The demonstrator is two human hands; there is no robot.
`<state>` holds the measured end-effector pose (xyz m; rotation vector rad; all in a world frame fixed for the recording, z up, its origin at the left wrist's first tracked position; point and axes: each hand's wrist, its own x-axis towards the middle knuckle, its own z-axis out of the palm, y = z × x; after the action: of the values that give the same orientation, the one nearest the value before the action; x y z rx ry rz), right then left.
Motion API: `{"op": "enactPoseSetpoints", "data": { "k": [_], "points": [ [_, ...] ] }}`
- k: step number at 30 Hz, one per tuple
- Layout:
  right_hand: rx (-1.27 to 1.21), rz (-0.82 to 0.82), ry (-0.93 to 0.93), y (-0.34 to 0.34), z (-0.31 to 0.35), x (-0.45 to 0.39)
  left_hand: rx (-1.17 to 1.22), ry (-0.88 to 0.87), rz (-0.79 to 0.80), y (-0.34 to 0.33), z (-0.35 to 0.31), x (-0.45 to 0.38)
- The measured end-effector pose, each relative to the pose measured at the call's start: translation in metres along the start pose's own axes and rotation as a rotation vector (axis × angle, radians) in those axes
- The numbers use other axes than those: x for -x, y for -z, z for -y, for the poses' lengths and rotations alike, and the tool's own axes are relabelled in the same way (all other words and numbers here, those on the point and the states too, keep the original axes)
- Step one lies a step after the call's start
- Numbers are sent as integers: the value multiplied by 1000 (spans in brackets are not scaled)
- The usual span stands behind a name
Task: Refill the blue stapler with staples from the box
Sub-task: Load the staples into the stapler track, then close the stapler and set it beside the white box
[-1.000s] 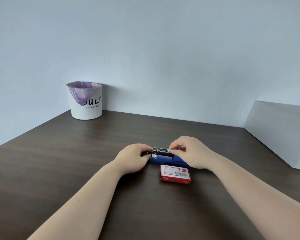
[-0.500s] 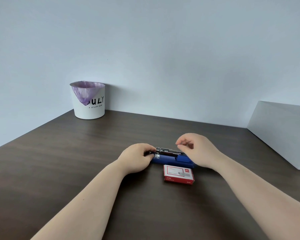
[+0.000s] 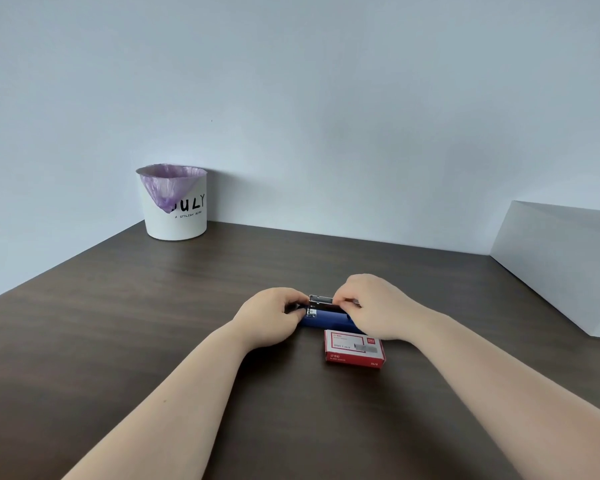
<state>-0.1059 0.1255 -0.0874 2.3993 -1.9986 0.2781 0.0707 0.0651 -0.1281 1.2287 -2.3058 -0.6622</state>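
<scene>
The blue stapler lies on the dark wooden table between my hands, its metal staple rail showing on top. My left hand grips the stapler's left end. My right hand is over its right end, thumb and forefinger pinched on the metal rail; whether staples are between the fingers I cannot tell. The red and white staple box lies shut and flat just in front of the stapler, below my right hand.
A white bin with a purple liner stands at the back left against the wall. A pale grey slanted panel borders the table at the right.
My right hand lifted off the stapler half a second ago with fingers loose, then came back down and pinched the metal rail. My left hand stayed on the stapler's left end.
</scene>
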Motion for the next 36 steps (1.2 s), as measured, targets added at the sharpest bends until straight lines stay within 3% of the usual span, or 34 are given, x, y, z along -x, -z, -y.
{"op": "enactPoseSetpoints", "data": {
  "k": [6,11,17,24,30,36],
  "points": [
    [-13,6,18,0,-3,-3,2,-1,2,0,-1,1],
    [-100,-90,-100,12,-26,13,2,-6,0,0,0,1],
    [151,211,-277,17,-61,34,-12,-9,-5,0,1,2],
    [150,273,-321,24,-75,45,-61,-20,-12,-1,-2,4],
    [-11,32,-312,45,-72,43,-39,-8,-16,-2,1,3],
    [-219,-228,-122,54,-43,29,-34,-5,-24,-2,1,2]
  ]
}}
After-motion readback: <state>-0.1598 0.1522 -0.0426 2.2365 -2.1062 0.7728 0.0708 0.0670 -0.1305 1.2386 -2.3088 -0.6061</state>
